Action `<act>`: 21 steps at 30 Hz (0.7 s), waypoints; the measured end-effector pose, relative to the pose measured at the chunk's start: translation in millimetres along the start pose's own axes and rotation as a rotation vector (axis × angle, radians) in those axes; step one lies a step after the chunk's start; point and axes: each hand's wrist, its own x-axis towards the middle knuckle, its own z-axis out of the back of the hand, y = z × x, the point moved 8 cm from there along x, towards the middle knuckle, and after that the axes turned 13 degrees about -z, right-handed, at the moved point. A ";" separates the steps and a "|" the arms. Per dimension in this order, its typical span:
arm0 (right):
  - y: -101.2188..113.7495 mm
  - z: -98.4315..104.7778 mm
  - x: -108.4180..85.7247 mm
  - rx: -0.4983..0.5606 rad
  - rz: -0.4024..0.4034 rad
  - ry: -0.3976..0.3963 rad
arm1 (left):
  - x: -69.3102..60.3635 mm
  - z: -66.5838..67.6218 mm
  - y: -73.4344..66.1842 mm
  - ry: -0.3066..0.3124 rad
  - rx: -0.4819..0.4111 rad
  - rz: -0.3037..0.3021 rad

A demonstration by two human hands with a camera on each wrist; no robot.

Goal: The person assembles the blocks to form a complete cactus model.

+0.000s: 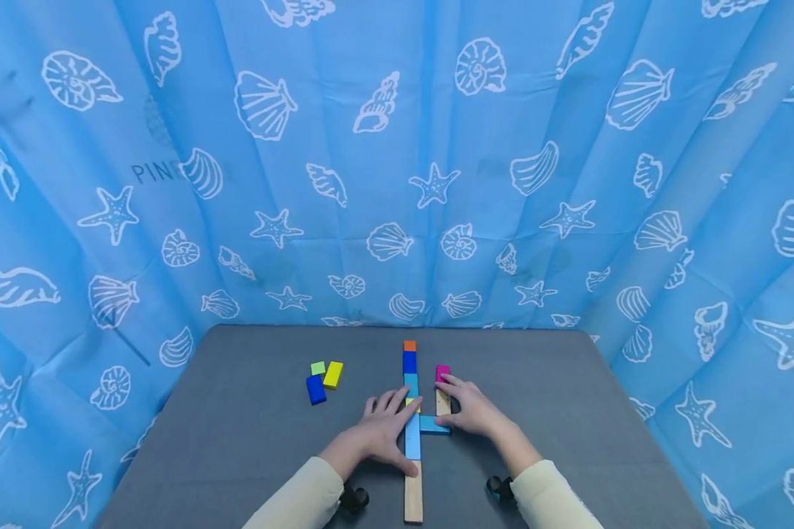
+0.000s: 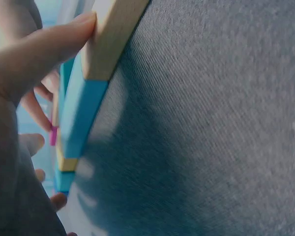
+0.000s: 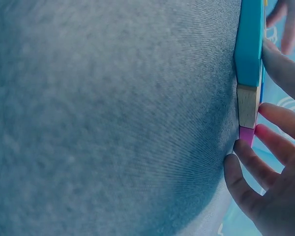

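A straight row of coloured blocks runs away from me: a long wooden block [image 1: 413, 505], a light blue block [image 1: 412, 442], a small yellow block [image 2: 67, 164], a turquoise block, a dark blue block [image 1: 409, 361] and an orange one [image 1: 409, 345]. My left hand [image 1: 378, 433] lies over the row with fingers spread, its thumb touching the wooden block. A turquoise block [image 1: 428, 425] juts right from the row, with a short wooden block [image 1: 443, 402] and a magenta block [image 1: 442, 372] beyond it. My right hand [image 1: 473, 410] touches this branch with thumb and extended fingers.
Left of the row, a light green block [image 1: 317, 367], a yellow block [image 1: 333, 375] and a dark blue block [image 1: 315, 389] lie loose together. The grey table [image 1: 251, 441] ends at a blue shell-patterned curtain [image 1: 397, 184] behind and on both sides.
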 end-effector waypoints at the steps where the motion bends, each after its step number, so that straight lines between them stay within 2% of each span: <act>1: 0.0 0.0 0.1 0.002 0.000 0.000 | -0.2 1.2 -1.9 -0.010 0.005 -0.014; 5: 0.4 -0.5 1.0 0.001 0.000 -0.003 | -3.8 11.5 -8.9 -0.068 -0.005 -0.065; 9: 0.5 -0.8 1.7 0.003 -0.005 -0.002 | -14.4 26.5 -4.5 -0.149 -0.094 -0.096; 13: -0.8 -1.0 2.2 0.008 -0.013 -0.003 | -33.0 42.4 15.1 -0.268 -0.207 -0.092; 16: -1.9 -1.6 3.0 0.013 -0.012 -0.006 | -50.1 51.5 35.1 -0.354 -0.240 -0.053; 21: -3.2 -2.3 2.8 0.013 -0.012 -0.009 | -78.2 64.2 60.7 -0.446 -0.315 -0.014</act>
